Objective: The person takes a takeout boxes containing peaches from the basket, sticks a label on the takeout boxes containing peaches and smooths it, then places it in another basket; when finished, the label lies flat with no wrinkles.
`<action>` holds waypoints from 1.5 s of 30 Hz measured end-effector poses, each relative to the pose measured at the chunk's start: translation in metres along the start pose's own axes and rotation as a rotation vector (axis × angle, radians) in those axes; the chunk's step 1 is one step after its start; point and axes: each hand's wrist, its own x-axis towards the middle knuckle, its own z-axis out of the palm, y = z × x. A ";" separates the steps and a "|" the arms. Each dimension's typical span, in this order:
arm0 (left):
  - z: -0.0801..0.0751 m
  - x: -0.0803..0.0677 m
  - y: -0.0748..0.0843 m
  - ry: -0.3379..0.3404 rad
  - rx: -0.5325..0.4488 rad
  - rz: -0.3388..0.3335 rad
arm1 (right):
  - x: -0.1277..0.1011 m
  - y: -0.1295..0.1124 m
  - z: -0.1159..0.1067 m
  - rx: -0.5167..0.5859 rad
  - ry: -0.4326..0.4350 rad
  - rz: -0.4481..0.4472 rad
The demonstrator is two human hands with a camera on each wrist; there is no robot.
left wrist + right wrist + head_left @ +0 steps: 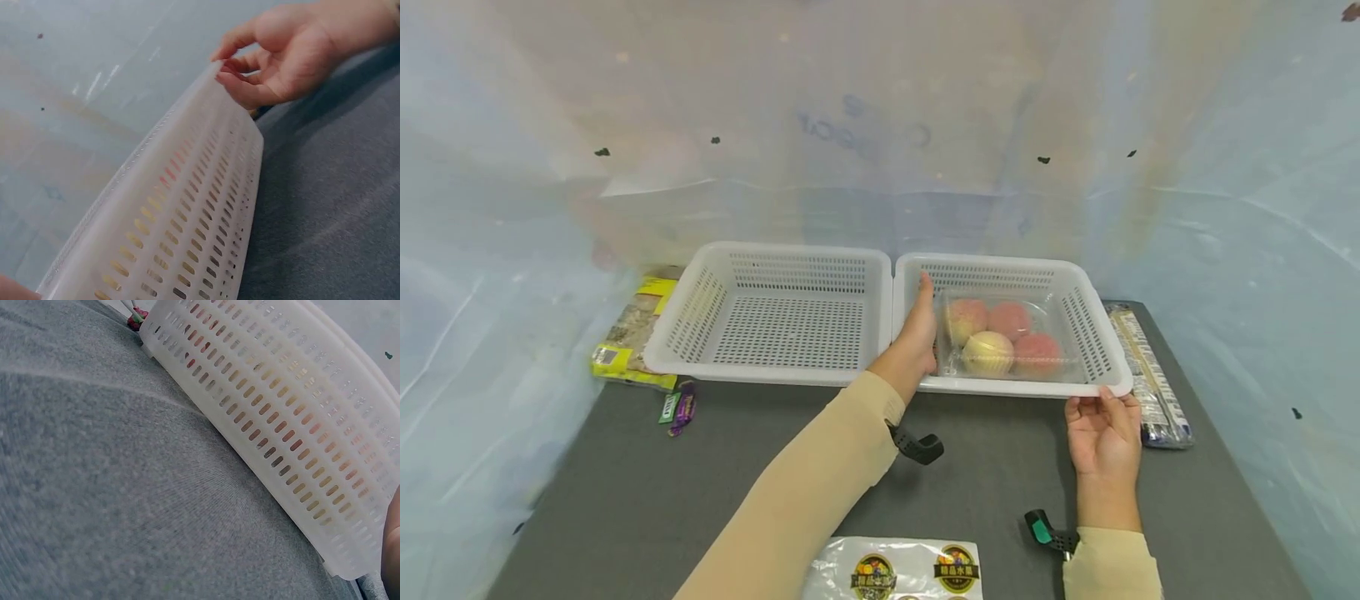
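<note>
A person works at a dark grey worktop (625,500) hung round with clear plastic sheeting. Far to the left of the left hand (916,337), a yellow snack packet (625,337) and small purple wrappers (679,408) lie beside an empty white basket (775,312). The left hand's grip is released: its fingers lie straight along the left wall of the right-hand white basket (1101,337), apparently to steady it. Just right of that hand, inside the basket, a clear clamshell of peaches (1003,337) rests flat, its long axis running left to right, parallel to the basket's near rim. The right hand (1103,433) meets the near right corner, fingertips touching the rim and loosely curved, clenched on nothing; the left wrist view shows them only brushing the edge. Just beyond it lies a long printed packet (1150,375). Nearer the person, a sheet of stickers (898,571) lies between the forearms.
</note>
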 end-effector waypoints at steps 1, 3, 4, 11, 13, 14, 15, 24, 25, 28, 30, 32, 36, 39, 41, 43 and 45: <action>0.000 0.001 0.000 0.002 -0.001 0.001 | 0.000 0.000 0.000 -0.004 -0.001 -0.002; 0.000 0.002 0.000 0.009 -0.005 -0.002 | 0.000 0.001 0.000 -0.008 -0.003 -0.004; 0.000 0.002 0.000 0.009 -0.006 -0.005 | 0.000 0.001 0.000 -0.008 -0.003 -0.003; 0.000 0.000 -0.001 -0.024 -0.030 -0.037 | 0.000 0.001 0.002 0.003 0.002 0.004; 0.000 0.001 -0.001 -0.039 -0.036 -0.041 | 0.000 0.001 0.002 -0.001 -0.001 0.000; 0.000 0.001 -0.001 -0.041 -0.036 -0.040 | 0.000 0.001 0.002 -0.004 -0.004 0.000; 0.000 0.001 -0.001 -0.039 -0.032 -0.039 | 0.000 0.001 0.002 -0.007 -0.005 -0.001; 0.000 0.001 -0.005 -0.039 -0.034 -0.056 | -0.001 0.000 -0.003 -0.013 -0.006 -0.005; 0.000 0.001 -0.005 -0.036 -0.037 -0.048 | -0.001 0.000 -0.003 -0.007 -0.005 0.000; 0.000 0.001 -0.006 -0.028 -0.036 -0.032 | -0.001 0.000 -0.004 0.005 0.001 0.010; 0.000 0.002 -0.006 -0.030 -0.012 -0.025 | -0.001 0.001 -0.004 0.007 0.003 0.015; 0.001 0.003 -0.007 -0.045 0.016 -0.024 | 0.000 0.001 -0.004 0.002 0.002 0.012; 0.004 0.002 -0.008 -0.089 0.085 -0.029 | 0.001 0.001 -0.003 -0.009 -0.002 -0.003; 0.006 0.001 -0.008 -0.112 0.141 -0.026 | 0.001 0.001 -0.002 -0.017 0.000 -0.013; 0.006 0.001 -0.009 -0.117 0.174 -0.017 | 0.001 0.001 -0.002 -0.020 0.002 -0.015; 0.006 0.001 -0.010 -0.116 0.196 -0.011 | 0.002 0.001 -0.002 -0.021 0.002 -0.012; 0.005 0.001 -0.010 -0.112 0.202 -0.011 | 0.002 0.001 -0.003 -0.017 0.000 -0.008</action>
